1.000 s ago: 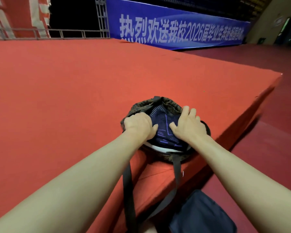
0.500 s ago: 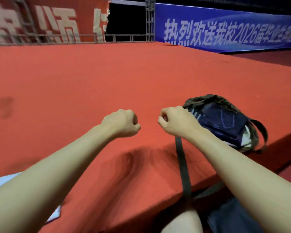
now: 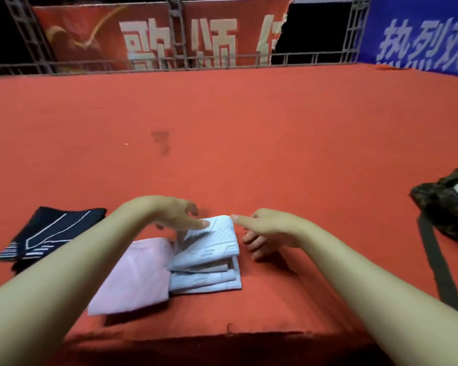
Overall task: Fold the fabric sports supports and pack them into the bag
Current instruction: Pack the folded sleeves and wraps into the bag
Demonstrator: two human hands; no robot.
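1. Pale grey-blue folded fabric sports supports [image 3: 209,262], stacked in loose layers near the front edge of the red carpeted platform [image 3: 249,154]. Risk: the top layer is lifted and the stack is uneven; a careless lift would likely spill the folds.
2. Left hand [image 3: 175,216]: fingers extended, thumb touching the raised top layer; grip unclosed, holding nothing firmly. Risk: the layer flops back out of fold.
3. Right hand [image 3: 267,231]: forefinger reaching to the stack's far corner, other fingers loosely curled on the carpet; grip not closed on anything.
4. Pale pink flat fabric piece [image 3: 135,276], touching the stack's left side, partly beneath the left forearm. Risk: dragged along by the arm.
5. Dark navy folded support with white lines [image 3: 56,233], well apart to the left, not yet packed.
6. Dark patterned fabric bag [image 3: 444,204] with dark strap, far right, well apart. Risk: the long carry could undo the folds.
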